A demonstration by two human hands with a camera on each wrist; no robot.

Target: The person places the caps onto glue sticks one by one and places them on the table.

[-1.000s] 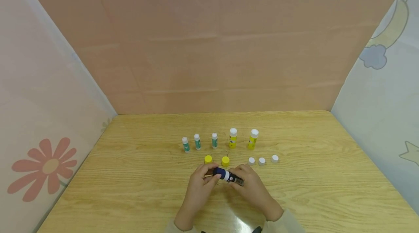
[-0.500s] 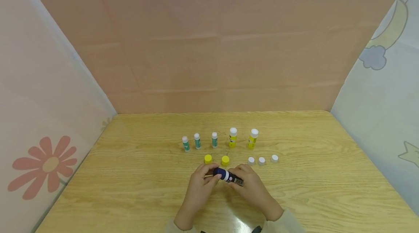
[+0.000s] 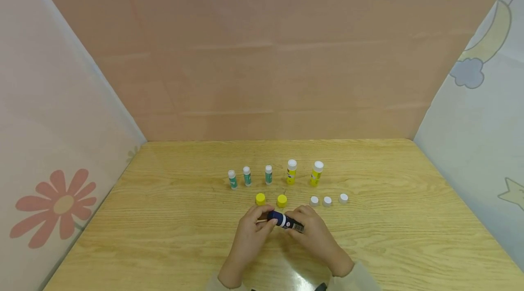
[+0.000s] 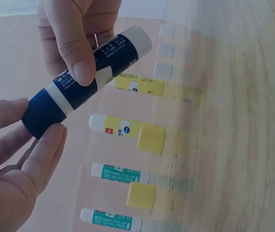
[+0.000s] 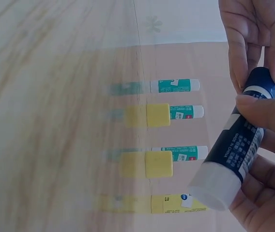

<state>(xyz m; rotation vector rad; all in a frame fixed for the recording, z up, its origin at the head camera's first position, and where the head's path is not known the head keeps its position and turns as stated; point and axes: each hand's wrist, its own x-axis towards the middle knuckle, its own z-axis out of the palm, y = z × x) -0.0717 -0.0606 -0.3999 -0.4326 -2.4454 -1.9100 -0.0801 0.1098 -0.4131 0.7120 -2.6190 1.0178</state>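
Note:
Both hands hold one dark blue glue stick (image 4: pixel 115 57) at a slant above the table's near side. My left hand (image 3: pixel 249 233) pinches its dark blue cap (image 4: pixel 43 113) between thumb and fingers. With thumb and fingers round the body, my right hand (image 3: pixel 314 234) grips the other part. A white band (image 4: pixel 59 96) shows between cap and body, and the far end carries a white base (image 5: pixel 216 186). Just beyond the hands stand two yellow caps (image 3: pixel 260 199), the second yellow cap (image 3: pixel 282 201) being nearer the right hand.
Behind the caps stand three green glue sticks (image 3: pixel 247 177) in a row, continued rightward by two yellow glue sticks (image 3: pixel 291 173) with white tops. Three white caps (image 3: pixel 327 201) lie to the right of the yellow ones. Patterned side panels (image 3: pixel 471 145) flank the wooden table (image 3: pixel 163 218).
Both hands stay in nearly the same place on the glue stick. The white band between cap and body looks slightly narrower, the cap end having shifted a little to the right.

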